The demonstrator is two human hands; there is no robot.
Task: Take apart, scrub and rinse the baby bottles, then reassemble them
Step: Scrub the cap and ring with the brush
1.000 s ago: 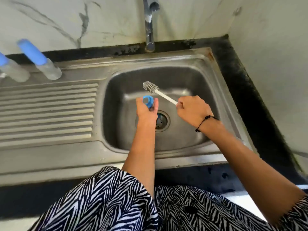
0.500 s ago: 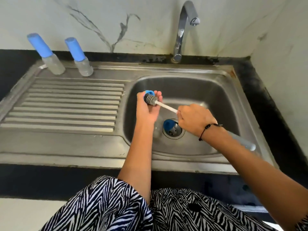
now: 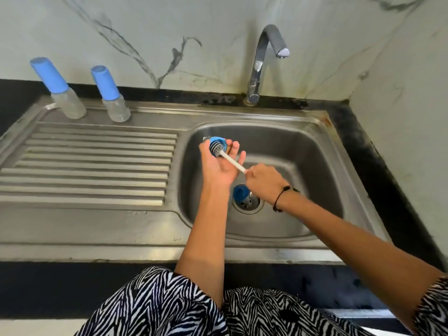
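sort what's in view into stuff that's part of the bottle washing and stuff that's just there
Part of the job:
- blue ring, held in the left hand
- bottle brush, gripped by the right hand
- blue part by the drain
- two capped bottles
- sink
- tap

Just there:
- marble wall
- black counter

Steel sink (image 3: 322, 132) unit under a marble-look wall

You look down on a stainless basin with a round drain (image 3: 249, 205) at its bottom and a ribbed draining board (image 3: 92, 166) to its left. A curved chrome tap (image 3: 260, 61) rises behind the basin, its spout turned right; you see no water at its mouth. The white wall (image 3: 169, 25) carries grey veins, and a black countertop (image 3: 378, 151) frames the steel, grimy along the back seam. Zebra-striped fabric (image 3: 164, 309) fills your lower edge.
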